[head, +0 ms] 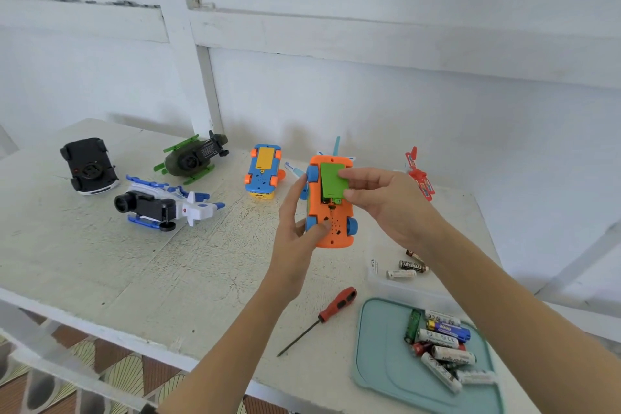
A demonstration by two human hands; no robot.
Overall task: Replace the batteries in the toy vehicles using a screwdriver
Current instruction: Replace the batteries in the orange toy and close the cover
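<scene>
White table (100, 265), teal tray (376, 360) of batteries (443, 343) just right of the screwdriver (331, 312), orange car (331, 208) upturned above the screwdriver, left hand (295, 228) gripping its side, right hand (386, 202) pinching the green cover (331, 183), seemingly half-lifted.

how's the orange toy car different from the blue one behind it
The orange toy car is held up off the table by the left hand; the blue toy car lies on the table, untouched. The orange car's green battery cover is pinched by the right hand and lifted at one end; the blue car's yellow cover sits flush. Both are underside up.
</scene>
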